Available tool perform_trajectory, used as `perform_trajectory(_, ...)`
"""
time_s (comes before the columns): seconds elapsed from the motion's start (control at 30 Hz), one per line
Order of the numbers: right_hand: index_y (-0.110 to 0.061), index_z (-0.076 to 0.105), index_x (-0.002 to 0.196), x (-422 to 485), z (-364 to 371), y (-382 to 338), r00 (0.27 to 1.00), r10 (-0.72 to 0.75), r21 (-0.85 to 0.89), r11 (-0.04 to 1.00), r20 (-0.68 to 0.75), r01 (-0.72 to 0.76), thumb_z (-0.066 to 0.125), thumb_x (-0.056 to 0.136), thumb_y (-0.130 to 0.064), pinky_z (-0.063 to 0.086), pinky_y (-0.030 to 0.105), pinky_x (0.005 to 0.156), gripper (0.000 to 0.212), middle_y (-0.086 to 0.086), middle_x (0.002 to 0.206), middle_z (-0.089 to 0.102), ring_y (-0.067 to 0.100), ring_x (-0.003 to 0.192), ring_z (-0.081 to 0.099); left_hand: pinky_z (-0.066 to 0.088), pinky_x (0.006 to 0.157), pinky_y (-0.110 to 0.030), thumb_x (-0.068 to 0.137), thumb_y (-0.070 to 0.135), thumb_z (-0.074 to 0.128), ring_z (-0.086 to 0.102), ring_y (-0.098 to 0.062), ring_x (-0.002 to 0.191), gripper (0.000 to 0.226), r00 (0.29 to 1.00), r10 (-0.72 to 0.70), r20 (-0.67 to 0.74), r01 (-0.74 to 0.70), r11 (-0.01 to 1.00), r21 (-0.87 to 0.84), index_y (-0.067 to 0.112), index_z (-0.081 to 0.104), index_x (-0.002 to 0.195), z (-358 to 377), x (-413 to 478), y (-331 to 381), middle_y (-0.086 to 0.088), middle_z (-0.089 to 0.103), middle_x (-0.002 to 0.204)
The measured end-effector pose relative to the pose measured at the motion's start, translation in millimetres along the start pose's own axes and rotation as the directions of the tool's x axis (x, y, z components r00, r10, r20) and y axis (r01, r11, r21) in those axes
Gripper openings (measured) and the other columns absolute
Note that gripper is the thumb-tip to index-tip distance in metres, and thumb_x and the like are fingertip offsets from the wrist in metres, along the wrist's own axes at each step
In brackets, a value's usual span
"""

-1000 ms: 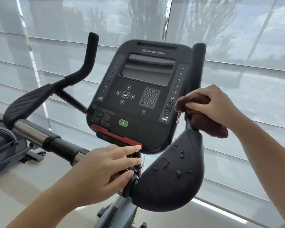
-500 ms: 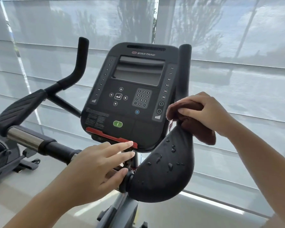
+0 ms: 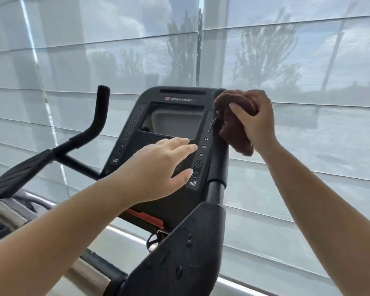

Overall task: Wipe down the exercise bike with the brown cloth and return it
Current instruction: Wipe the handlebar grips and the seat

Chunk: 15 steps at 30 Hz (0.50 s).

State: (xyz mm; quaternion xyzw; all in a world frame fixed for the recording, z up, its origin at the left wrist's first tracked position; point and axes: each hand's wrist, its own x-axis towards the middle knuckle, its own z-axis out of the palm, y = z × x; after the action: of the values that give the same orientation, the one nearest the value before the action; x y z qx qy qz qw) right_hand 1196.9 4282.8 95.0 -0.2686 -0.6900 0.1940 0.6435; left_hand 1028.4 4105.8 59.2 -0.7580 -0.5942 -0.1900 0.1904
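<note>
Up the one upright grip [image 3: 217,163] has slid the brown cloth [image 3: 235,124], right hand [image 3: 256,122] fingers clenching it, left hand [image 3: 158,167] fingers spread.

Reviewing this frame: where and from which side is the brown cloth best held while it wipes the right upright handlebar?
Keep the bunched middle of the brown cloth in the right hand, coming from the window side, so it wraps round the right upright handlebar. The loose tail hanging below looks too slack to press with.
</note>
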Motion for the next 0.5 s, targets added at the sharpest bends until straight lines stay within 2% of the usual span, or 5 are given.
perform_trajectory(0.13,-0.041,0.055,0.095,2,18,23,1.0,-0.019,0.112,0.994,0.009,0.017,0.07,0.077,-0.023,0.038,0.004,0.083,0.03,0.003,0.109,0.054,-0.006,0.088,0.052,0.021,0.108,-0.027,0.092,0.041,0.044,0.021,-0.012,0.137,0.061,0.997,-0.072,0.012,0.072,0.997,0.033,0.021,0.021,0.145,15,46,1,0.003,0.02,0.153)
perform_trajectory(0.2,-0.048,0.055,0.088,-15,12,43,0.998,-0.011,0.166,0.986,0.056,0.001,0.07,0.076,-0.023,0.042,0.012,0.084,0.032,0.0,0.102,0.059,-0.005,0.088,0.056,0.016,0.109,-0.024,0.092,0.044,0.043,0.015,-0.01,0.138,0.065,0.994,-0.104,0.037,0.103,0.994,0.024,0.02,0.016,0.146,27,61,3,0.003,0.015,0.154)
perform_trajectory(0.27,-0.04,0.06,0.085,-32,1,65,0.979,0.071,0.284,0.951,0.19,-0.124,0.072,0.076,-0.018,0.049,0.026,0.081,0.027,-0.002,0.091,0.066,0.007,0.085,0.063,0.013,0.108,-0.022,0.091,0.047,0.044,0.012,-0.009,0.139,0.069,0.987,-0.136,0.087,0.136,0.991,0.011,0.019,0.013,0.146,38,73,9,0.004,0.01,0.155)
perform_trajectory(0.33,-0.033,0.064,0.085,-35,-11,79,0.945,0.097,0.325,0.924,0.312,-0.203,0.073,0.075,-0.016,0.051,0.03,0.076,0.022,-0.007,0.083,0.069,0.011,0.081,0.065,0.012,0.109,-0.023,0.09,0.047,0.045,0.013,-0.011,0.139,0.071,0.978,-0.152,0.144,0.153,0.988,0.008,0.018,0.012,0.147,49,80,18,0.004,0.006,0.155)
perform_trajectory(0.5,-0.035,0.063,0.091,25,-17,66,0.993,0.008,0.45,0.891,0.119,-0.061,0.072,0.071,-0.029,0.051,0.017,0.075,0.023,-0.013,0.092,0.068,0.005,0.091,0.064,0.018,0.112,-0.028,0.091,0.05,0.04,0.024,-0.019,0.136,0.069,0.961,-0.19,0.2,0.186,0.982,0.042,0.018,0.014,0.146,62,83,32,0.008,-0.004,0.155)
